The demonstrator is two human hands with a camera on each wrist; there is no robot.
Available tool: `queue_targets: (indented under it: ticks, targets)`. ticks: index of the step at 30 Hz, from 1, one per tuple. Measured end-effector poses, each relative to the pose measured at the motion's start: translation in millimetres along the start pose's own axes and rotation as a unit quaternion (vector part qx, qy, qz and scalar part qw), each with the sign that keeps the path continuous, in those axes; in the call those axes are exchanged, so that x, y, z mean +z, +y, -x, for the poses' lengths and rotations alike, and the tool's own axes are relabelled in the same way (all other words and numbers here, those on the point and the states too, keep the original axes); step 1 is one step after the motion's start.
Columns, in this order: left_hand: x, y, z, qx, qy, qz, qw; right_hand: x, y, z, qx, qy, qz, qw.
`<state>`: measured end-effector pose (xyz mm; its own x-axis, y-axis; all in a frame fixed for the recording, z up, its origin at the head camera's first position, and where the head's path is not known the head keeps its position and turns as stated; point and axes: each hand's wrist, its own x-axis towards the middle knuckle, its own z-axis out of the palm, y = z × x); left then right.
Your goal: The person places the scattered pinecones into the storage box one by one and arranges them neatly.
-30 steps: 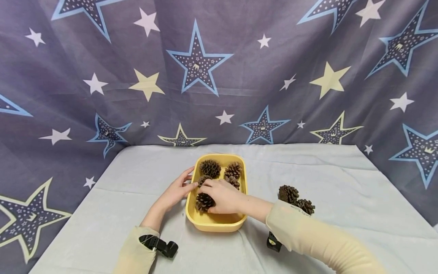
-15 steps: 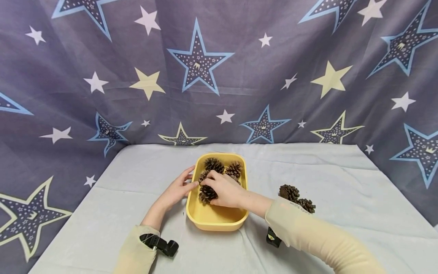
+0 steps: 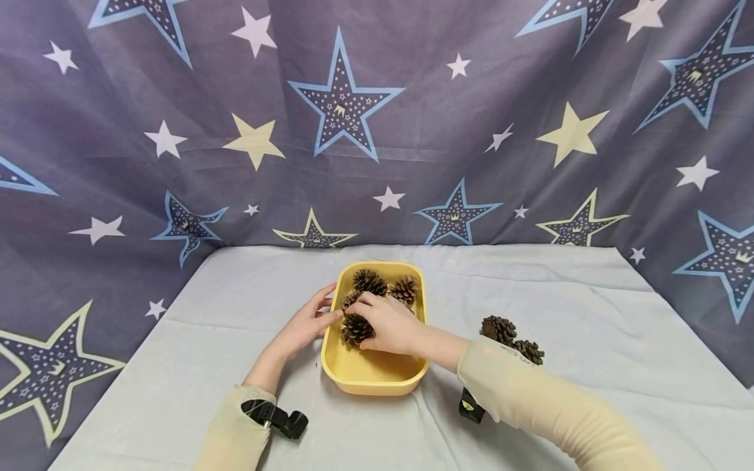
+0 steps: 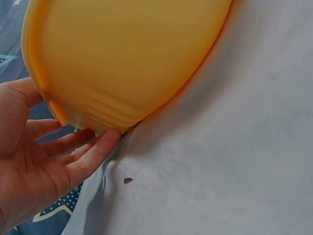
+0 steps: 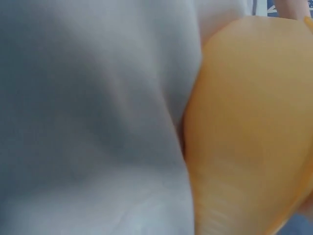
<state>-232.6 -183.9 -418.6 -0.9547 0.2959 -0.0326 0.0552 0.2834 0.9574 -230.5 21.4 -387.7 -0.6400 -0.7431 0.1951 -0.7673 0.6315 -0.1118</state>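
A yellow plastic tub [image 3: 377, 388] stands on the cloth with several brown pine cones inside. My left hand [image 3: 303, 327] holds its left side, thumb at the rim and fingers against the outer wall, as the left wrist view also shows. Inside the tub, my right hand [image 3: 390, 326] grips a pine cone [image 3: 356, 332] from above, covering part of it. Behind that hand sit one pine cone [image 3: 370, 281] at the back left and another pine cone [image 3: 404, 288] at the back right. A further pine cone [image 3: 350, 300] by the left wall is mostly hidden by my fingers.
Two pine cones, a rear pine cone [image 3: 498, 329] and a front pine cone [image 3: 529, 352], lie on the cloth right of the tub, beside my right sleeve [image 3: 530, 399]. A star-printed curtain [image 3: 377, 183] hangs behind the pale tablecloth [image 3: 589, 314].
My right hand has moved the gripped pine cone slightly toward the back of the tub. The back left pine cone has shifted back and to the right. My left hand stays in place.
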Motion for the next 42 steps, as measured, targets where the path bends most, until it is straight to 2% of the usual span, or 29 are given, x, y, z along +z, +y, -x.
queue_targets:
  ticks: [6, 15, 22, 27, 35, 42]
  targets:
    - [0.4, 0.2, -0.5, -0.005, 0.004, 0.001, 1.0000, -11.8, 6.2, 3.4, 0.011, 0.003, -0.010, 0.9999]
    - [0.4, -1.1, -1.0, 0.001, 0.000, 0.003, 1.0000, -32.0, 29.7, 17.5, 0.031, 0.036, -0.087, 0.9951]
    - [1.6, -1.0, -1.8, -0.007, 0.007, 0.002, 0.9999, -46.3, 47.7, 33.3, 0.051, 0.049, -0.096, 0.9929]
    - [1.8, -0.7, -1.3, -0.009, 0.005, 0.003, 0.9999, -54.5, 61.3, 47.7, 0.064, 0.045, -0.108, 0.9911]
    - [1.5, -0.6, -0.1, -0.003, 0.001, 0.006, 1.0000, -60.9, 85.7, 72.0, 0.075, 0.048, -0.097, 0.9913]
    - [0.6, -0.5, 0.2, -0.002, 0.000, 0.005, 1.0000, -65.0, 102.9, 93.8, 0.123, 0.020, -0.106, 0.9865]
